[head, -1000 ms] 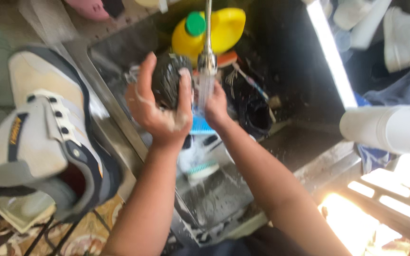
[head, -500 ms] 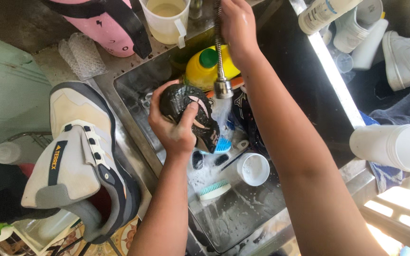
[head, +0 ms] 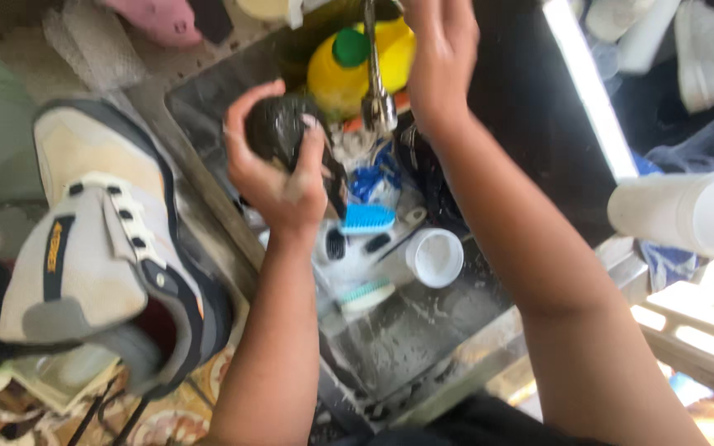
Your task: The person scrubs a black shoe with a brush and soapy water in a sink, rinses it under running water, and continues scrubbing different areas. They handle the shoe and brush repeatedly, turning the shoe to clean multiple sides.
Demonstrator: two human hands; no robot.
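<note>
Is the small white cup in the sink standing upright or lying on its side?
On its side. The white cup lies in the sink with its round opening facing the camera, beside the blue brush.

Sink (head: 423,339) crowded: brushes (head: 367,219), cup (head: 435,258), faucet (head: 376,74).

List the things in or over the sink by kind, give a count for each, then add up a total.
Dark wet item held in the left hand: 1
Yellow bottle with green cap: 1
Brushes, blue and teal bristles: 2
White cup lying on its side: 1
Metal tap, near the right hand: 1
Total: 6
</note>
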